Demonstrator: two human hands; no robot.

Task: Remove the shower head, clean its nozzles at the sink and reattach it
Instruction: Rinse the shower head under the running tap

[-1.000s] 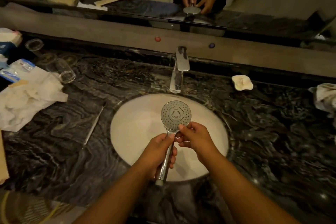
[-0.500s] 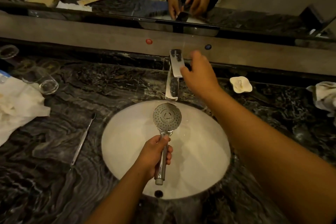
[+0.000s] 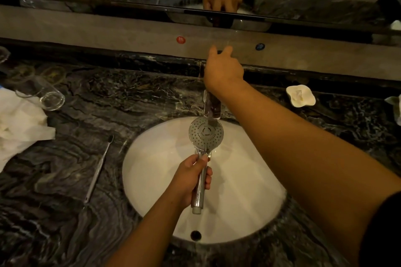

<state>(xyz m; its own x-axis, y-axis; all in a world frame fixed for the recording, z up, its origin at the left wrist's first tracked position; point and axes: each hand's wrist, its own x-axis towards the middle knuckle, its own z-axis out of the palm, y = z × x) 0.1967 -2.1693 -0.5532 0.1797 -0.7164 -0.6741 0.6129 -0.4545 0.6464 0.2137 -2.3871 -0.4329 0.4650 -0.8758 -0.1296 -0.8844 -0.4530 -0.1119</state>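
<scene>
A chrome shower head point(image 3: 206, 133) hangs over the white sink basin point(image 3: 156, 171), its nozzle face turned up just under the faucet spout point(image 3: 212, 107). My left hand point(image 3: 188, 180) grips its handle around the middle. My right hand point(image 3: 223, 71) reaches across to the top of the faucet and closes over the lever, which is hidden beneath it. I see no water running.
On the dark marble counter, a thin metal pick point(image 3: 97, 171) lies left of the basin. Farther left are crumpled tissue point(image 3: 19, 121) and a tipped glass point(image 3: 51, 97). A white soap dish point(image 3: 300, 95) and a cloth point(image 3: 396, 106) sit to the right. A mirror runs along the back.
My right hand left the shower head and moved up onto the faucet lever. The left hand brought the shower head's face up under the spout.
</scene>
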